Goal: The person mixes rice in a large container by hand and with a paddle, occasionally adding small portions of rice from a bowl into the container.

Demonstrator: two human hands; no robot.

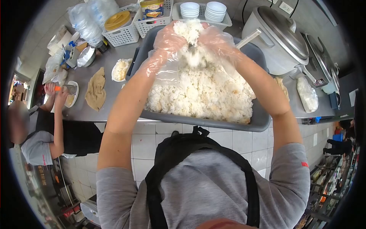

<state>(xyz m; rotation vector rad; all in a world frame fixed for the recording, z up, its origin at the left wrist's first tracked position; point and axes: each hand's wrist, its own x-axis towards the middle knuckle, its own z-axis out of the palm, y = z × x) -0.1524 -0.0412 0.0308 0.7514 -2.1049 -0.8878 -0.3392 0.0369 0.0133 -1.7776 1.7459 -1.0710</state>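
My left hand (pixel 169 40) and my right hand (pixel 216 41), both in clear plastic gloves, are raised over the far side of a large grey tub (pixel 261 122). Between them they cup a clump of white cooked rice (pixel 189 31), and loose, blurred rice falls below it. More rice (pixel 198 95) fills much of the tub, with a few browned bits near its front right. Close to my right hand, a pale utensil handle (pixel 248 38) sticks up at the tub's back right. My fingertips are partly hidden by the clump.
White bowls (pixel 189 10) are stacked behind the tub, beside white baskets (pixel 152 25). A large cooker (pixel 274 42) stands at the right. Leftward on the counter lie a small rice dish (pixel 122 70) and a brown cloth (pixel 95 89). Another person (pixel 45 133) works with a grater at far left.
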